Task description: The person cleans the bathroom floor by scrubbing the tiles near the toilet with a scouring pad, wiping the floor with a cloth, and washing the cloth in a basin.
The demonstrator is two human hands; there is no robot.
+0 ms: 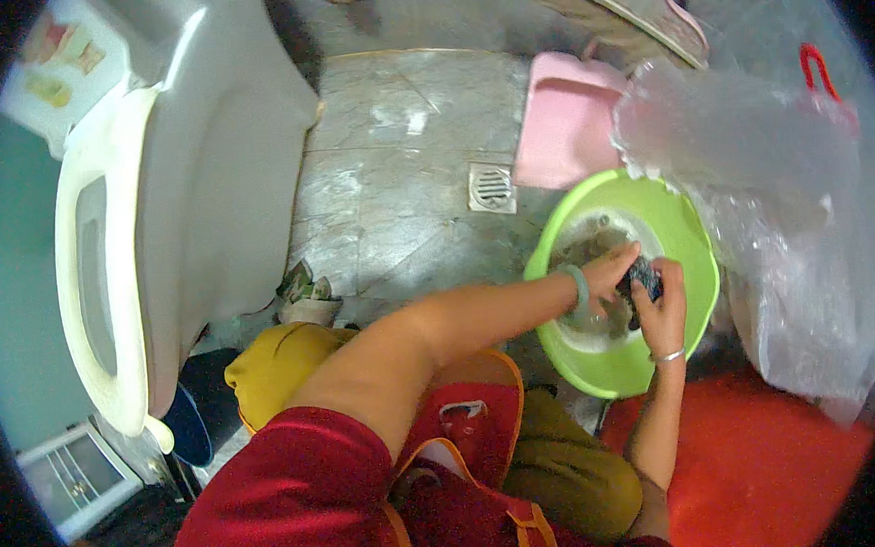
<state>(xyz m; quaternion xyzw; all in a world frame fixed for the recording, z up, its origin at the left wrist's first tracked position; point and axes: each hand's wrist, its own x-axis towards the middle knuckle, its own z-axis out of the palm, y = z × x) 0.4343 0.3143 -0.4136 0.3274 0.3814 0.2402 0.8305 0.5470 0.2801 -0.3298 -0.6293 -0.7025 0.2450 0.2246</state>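
Observation:
A light-green plastic basin stands on the floor at my right, with cloudy, sudsy water in it. Over the water, a small dark wet cloth is bunched between my two hands. My left hand, below a pale green bangle, presses on the cloth's left side. From the right, my right hand grips the same cloth, thumb and fingers bent around it; a silver bangle circles that wrist. Part of the cloth is hidden behind my fingers.
A pink dustpan lies beyond the basin, beside a metal floor drain. Clear plastic sheeting rises close at the basin's right. Something red and flat-topped is at lower right. A toilet with a white seat stands left.

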